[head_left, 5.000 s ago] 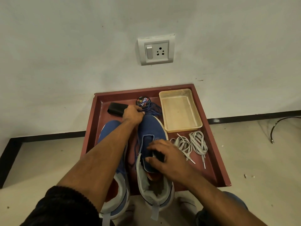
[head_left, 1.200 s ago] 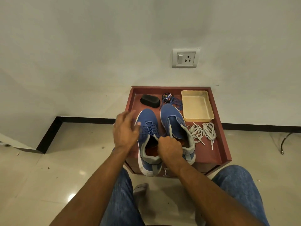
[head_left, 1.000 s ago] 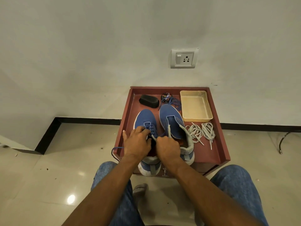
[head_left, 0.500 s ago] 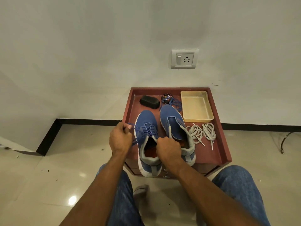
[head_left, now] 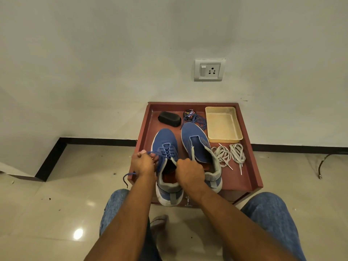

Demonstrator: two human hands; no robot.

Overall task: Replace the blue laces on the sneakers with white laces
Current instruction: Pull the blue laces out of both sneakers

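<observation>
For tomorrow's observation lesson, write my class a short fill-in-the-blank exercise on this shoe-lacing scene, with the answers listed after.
1. The left hand pulls a ____ lace out of the left sneaker.
2. The right sneaker has ____ lace in its eyelets.
3. The white laces lie in ____ bundles on the tray.
4. The right hand grips the left sneaker's ____.

Answers: blue; no; two; tongue

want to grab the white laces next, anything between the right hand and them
Yes: the unlaced right sneaker lies between the right hand and the white laces. The hand would reach over its heel; nothing covers the laces.
</observation>
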